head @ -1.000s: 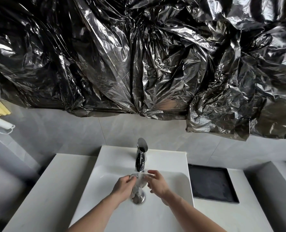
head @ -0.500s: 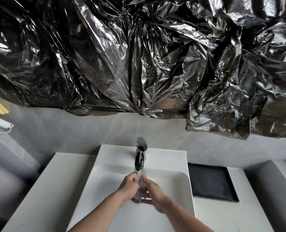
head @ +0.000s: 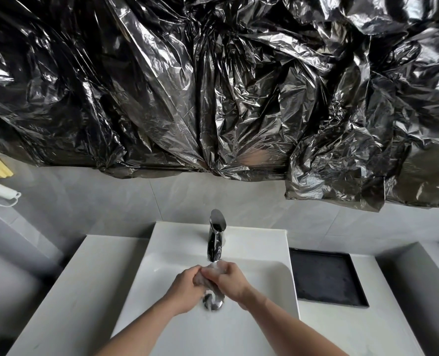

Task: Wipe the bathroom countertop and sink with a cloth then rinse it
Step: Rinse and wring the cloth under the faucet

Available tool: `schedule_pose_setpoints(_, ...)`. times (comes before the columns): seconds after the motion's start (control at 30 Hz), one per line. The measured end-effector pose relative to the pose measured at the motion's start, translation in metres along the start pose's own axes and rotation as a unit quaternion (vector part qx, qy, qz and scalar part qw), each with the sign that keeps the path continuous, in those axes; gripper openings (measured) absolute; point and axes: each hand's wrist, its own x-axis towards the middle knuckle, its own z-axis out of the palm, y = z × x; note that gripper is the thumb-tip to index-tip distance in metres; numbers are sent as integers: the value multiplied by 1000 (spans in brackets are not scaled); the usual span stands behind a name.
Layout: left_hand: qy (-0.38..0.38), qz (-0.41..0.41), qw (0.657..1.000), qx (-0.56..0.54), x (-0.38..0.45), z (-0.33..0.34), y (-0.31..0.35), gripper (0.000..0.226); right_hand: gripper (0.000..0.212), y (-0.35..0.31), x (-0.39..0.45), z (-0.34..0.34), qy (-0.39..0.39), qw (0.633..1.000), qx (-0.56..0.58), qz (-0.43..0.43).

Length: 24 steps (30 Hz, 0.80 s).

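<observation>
A: Cloth?
B: Cloth (head: 211,277) bunched between left hand (head: 186,287) and right hand (head: 228,280), fingers of both clamped on it, under the faucet (head: 215,237) spout, over the sink (head: 262,276) drain (head: 212,302).
A: Rest?
B: White tabletop (head: 66,291); black tray (head: 325,276) on its right.

Soft, even daylight, fairly bright. Hard glare streaks across the crinkled black plastic sheet (head: 213,86). Faint shadows inside the white sink (head: 264,276). Strong wide-angle bending at edges; slight motion blur around the cloth (head: 214,272).
</observation>
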Motion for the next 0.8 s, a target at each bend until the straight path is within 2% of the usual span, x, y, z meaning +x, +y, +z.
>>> schedule_pose_setpoints(0.07,35,-17,999,-37,5,0,1,8,23,9,5,-1,41,999,11,12)
schedule_pose_setpoints(0.13,51,-43,994,-87,8,-1,0,8,46,19,10,-4,75,996,11,36)
schedule_pose_setpoints(0.2,66,-63,988,-127,8,-3,2,16,53,24,9,-6,76,995,12,60)
schedule_pose_setpoints(0.37,72,-83,974,-197,3,-6,12,20,37,17,-1,-6,29,993,25,109)
schedule_pose_setpoints(0.5,58,-98,977,-180,-1,-6,23,28,35,12,-2,6,-5,989,80,121)
schedule_pose_setpoints(0.6,68,-97,986,-116,0,-8,24,41,41,14,1,12,4,985,107,134)
schedule_pose_setpoints(0.7,53,-93,993,-55,-1,-9,21,25,48,15,-1,13,35,986,132,100)
schedule_pose_setpoints(0.8,43,-69,992,-99,-4,-9,19,25,47,17,-5,8,42,991,92,89)
